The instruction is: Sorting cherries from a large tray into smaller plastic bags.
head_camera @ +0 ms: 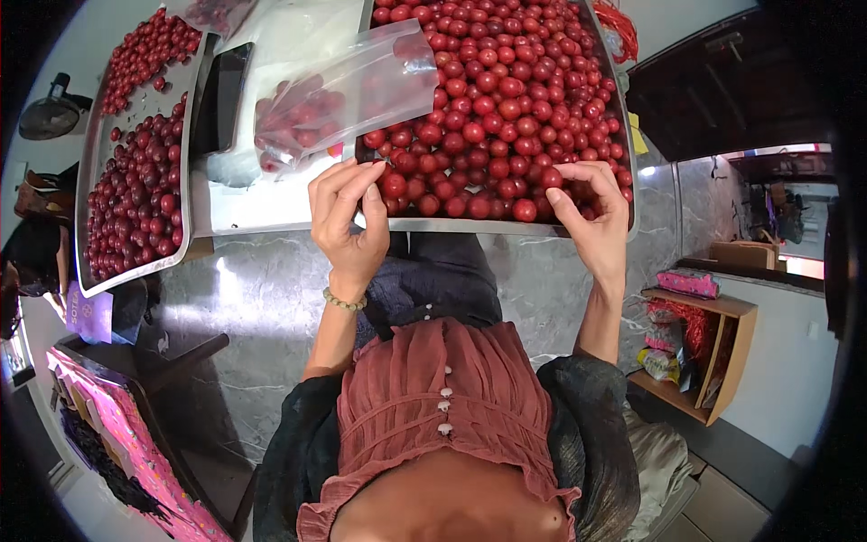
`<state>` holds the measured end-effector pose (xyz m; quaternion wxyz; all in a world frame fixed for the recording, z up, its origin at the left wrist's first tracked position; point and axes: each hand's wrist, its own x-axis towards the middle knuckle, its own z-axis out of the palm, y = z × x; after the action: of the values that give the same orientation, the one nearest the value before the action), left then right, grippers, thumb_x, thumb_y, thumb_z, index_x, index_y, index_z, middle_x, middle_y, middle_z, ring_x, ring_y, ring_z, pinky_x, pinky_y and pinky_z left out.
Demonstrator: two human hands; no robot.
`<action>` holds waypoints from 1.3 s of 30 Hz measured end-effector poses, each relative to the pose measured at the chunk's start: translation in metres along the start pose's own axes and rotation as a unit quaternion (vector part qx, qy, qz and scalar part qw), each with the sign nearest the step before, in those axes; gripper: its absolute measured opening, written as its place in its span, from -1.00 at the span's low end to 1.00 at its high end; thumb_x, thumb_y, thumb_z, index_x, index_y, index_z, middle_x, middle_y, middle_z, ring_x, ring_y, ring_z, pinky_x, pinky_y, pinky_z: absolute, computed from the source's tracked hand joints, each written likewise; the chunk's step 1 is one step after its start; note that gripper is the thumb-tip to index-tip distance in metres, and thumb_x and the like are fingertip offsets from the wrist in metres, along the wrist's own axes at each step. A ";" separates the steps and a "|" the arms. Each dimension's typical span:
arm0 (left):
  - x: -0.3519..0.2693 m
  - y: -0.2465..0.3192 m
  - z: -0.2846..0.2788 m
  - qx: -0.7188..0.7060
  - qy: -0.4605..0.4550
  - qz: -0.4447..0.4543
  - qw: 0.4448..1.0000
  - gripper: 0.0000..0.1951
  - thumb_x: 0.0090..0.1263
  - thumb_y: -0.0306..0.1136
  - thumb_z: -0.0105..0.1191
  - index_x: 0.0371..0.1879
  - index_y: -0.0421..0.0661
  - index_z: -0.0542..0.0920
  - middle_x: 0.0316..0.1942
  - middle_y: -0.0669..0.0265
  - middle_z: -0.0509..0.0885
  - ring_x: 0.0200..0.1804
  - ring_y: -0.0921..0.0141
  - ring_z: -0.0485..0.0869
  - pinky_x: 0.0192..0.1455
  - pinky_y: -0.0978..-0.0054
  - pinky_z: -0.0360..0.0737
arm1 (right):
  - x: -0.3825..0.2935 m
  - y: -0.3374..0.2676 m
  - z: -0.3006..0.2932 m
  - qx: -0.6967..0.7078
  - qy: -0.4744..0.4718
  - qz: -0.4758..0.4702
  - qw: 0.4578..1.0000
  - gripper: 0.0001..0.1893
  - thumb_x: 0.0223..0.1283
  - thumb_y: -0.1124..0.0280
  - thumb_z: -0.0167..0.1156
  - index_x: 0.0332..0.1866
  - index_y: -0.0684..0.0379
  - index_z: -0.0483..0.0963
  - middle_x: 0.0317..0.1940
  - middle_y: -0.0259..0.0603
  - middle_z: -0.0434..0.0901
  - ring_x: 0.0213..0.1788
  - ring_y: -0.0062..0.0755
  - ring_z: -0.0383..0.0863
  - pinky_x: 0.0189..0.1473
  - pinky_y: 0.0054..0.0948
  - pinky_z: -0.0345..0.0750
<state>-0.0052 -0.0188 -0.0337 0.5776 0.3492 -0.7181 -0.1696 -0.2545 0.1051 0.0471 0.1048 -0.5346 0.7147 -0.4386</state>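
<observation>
Round red fruits [488, 105], perhaps plums or cherries, fill a large metal tray [467, 226] in front of me. At the tray's near right, my right hand [589, 213] holds one red fruit [551, 178] between thumb and fingertips. My left hand [349, 213] is over the near left corner, its fingertips and thumb a little apart around a small bit of red at the index fingertip; whether it grips a fruit I cannot tell. A clear plastic bag [399, 81] lies across the tray's left edge, with several red fruits [305, 112] in its left end.
A second metal tray [186, 169] at the left holds darker and smaller red fruits. A black phone [223, 98] lies between the trays on a white surface [234, 203]. Red strings [620, 34] are beyond the right corner. A wooden shelf box [735, 359] is at the right, a person [40, 257] far left.
</observation>
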 end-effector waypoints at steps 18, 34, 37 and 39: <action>0.000 -0.002 -0.001 0.006 -0.011 0.000 1.000 -0.76 0.35 -0.61 0.14 -0.08 -0.14 0.78 -0.12 0.18 0.75 0.07 0.15 0.67 0.19 0.26 0.57 | -0.004 0.002 0.003 -0.047 0.044 -0.060 0.996 -0.64 -0.03 0.50 0.52 -0.07 0.16 0.61 -0.05 -0.25 0.68 0.05 -0.27 0.60 0.18 -0.32 0.46; 0.005 -0.002 -0.011 -0.044 0.018 -0.008 0.999 -0.76 0.28 -0.65 0.17 -0.11 -0.16 0.77 -0.13 0.18 0.74 0.01 0.18 0.68 0.13 0.27 0.60 | 0.047 -0.031 0.032 0.107 -0.062 -0.062 0.990 -0.64 0.20 0.57 0.39 0.11 0.24 0.55 -0.14 -0.32 0.69 -0.07 -0.60 0.67 -0.01 -0.55 0.59; 0.010 -0.008 -0.018 -0.032 0.047 -0.004 0.998 -0.78 0.37 -0.64 0.12 -0.08 -0.21 0.73 -0.10 0.15 0.72 0.02 0.22 0.67 0.15 0.30 0.58 | 0.080 -0.038 0.038 0.091 -0.128 -0.108 0.982 -0.65 0.32 0.51 0.33 0.18 0.25 0.54 -0.12 -0.40 0.61 -0.04 -0.66 0.59 0.01 -0.55 0.56; 0.013 -0.016 -0.022 0.005 0.061 -0.008 0.998 -0.79 0.46 -0.63 0.06 -0.02 -0.25 0.71 -0.05 0.14 0.71 0.06 0.25 0.66 0.21 0.31 0.54 | 0.105 -0.043 0.049 0.102 -0.144 -0.149 0.973 -0.66 0.27 0.44 0.37 0.12 0.25 0.58 -0.18 -0.27 0.72 -0.08 -0.59 0.69 0.02 -0.53 0.60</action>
<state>0.0192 -0.0355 -0.0291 0.6170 0.3672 -0.6800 -0.1487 -0.2373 -0.0117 0.0832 0.1943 -0.6792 0.5557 -0.4383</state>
